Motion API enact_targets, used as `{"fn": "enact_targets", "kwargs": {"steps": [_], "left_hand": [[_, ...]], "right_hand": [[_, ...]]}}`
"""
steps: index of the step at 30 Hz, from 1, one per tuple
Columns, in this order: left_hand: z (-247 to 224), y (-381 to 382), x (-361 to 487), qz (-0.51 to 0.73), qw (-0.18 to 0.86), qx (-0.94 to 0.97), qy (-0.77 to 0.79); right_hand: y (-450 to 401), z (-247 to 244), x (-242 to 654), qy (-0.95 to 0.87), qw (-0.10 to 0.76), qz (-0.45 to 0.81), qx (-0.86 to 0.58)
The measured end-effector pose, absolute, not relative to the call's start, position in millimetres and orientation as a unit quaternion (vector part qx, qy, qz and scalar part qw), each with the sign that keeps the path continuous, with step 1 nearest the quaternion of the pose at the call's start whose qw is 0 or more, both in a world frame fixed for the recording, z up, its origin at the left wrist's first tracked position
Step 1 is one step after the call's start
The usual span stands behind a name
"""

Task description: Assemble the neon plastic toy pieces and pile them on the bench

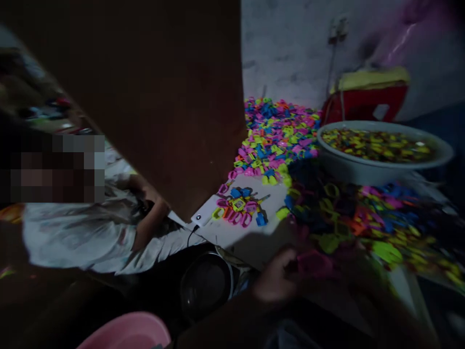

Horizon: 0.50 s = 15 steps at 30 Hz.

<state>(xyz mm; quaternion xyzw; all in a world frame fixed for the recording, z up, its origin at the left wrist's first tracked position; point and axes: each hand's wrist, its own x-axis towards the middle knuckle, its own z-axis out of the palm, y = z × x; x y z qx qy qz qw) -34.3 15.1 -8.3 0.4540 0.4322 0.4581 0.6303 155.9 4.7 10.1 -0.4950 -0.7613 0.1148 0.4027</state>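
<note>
My left hand (274,278) is low in the middle of the view, its fingers closed at the edge of a pink loop-shaped plastic piece (315,264). Deep shadow covers my right hand (358,274), to the right of that piece; its fingers do not show clearly. Just beyond both hands lie shaded yellow-green plastic pieces (329,242). A small group of pink, blue, orange and yellow pieces (236,208) rests on the pale table top (250,237), farther off to the left.
A large heap of coloured pieces (279,135) lies against the wall. To the right stands a wide basin (381,167) of small yellow and red parts, before a red stool (366,102). A dark brown board (163,97) blocks the upper left. A person in a light shirt (80,237) sits left; a pink basin (131,332) is below.
</note>
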Motion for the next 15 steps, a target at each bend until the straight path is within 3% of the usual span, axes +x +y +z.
{"fn": "enact_targets", "kwargs": {"steps": [5, 9, 15], "left_hand": [[11.8, 19.5, -40.5, 0.462, 0.565, 0.528, 0.434], [18.1, 18.1, -42.7, 0.463, 0.536, 0.557, 0.433], [21.5, 14.0, -46.4, 0.422, 0.391, 0.662, 0.480]], "right_hand": [[12.5, 4.8, 147.1, -0.739, 0.399, 0.133, -0.526], [15.5, 10.3, 137.1, -0.732, 0.465, 0.125, -0.483], [15.5, 12.3, 137.9, -0.688, 0.484, 0.187, -0.508]]}}
